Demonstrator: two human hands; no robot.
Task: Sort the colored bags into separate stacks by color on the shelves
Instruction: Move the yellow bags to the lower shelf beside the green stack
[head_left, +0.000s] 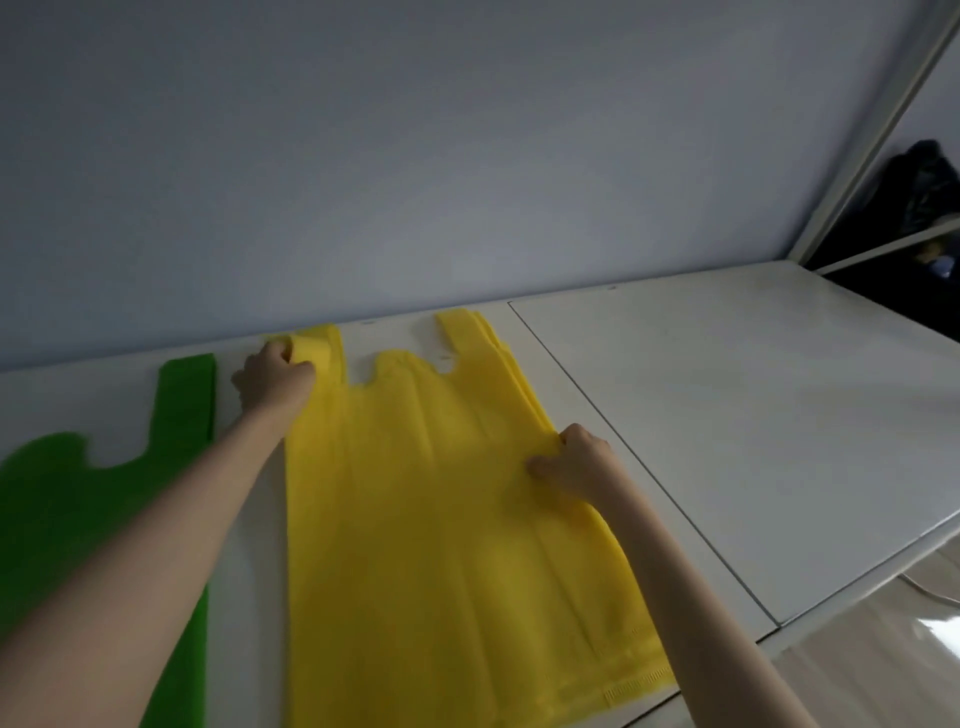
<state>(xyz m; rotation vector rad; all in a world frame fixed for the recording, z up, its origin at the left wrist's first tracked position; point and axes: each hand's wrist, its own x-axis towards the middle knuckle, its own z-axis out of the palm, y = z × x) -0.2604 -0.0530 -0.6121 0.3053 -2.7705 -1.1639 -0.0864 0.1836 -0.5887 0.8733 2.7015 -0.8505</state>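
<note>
Now both hands on the yellow bag (441, 519): left hand (272, 382) gripping its handle, right hand (571, 460) pinching its edge, green bag (78, 509) alongside on the shelf (727, 415).

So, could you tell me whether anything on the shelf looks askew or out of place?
Only slightly: the yellow bag's left handle is bunched where the left hand grips it. The right hand pinches its right edge. The green bag lies flat beside it.

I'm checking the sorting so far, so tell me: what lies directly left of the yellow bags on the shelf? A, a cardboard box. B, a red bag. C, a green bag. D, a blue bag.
C: a green bag lies flat on the white shelf just left of the yellow bags, partly behind the left forearm.
</note>
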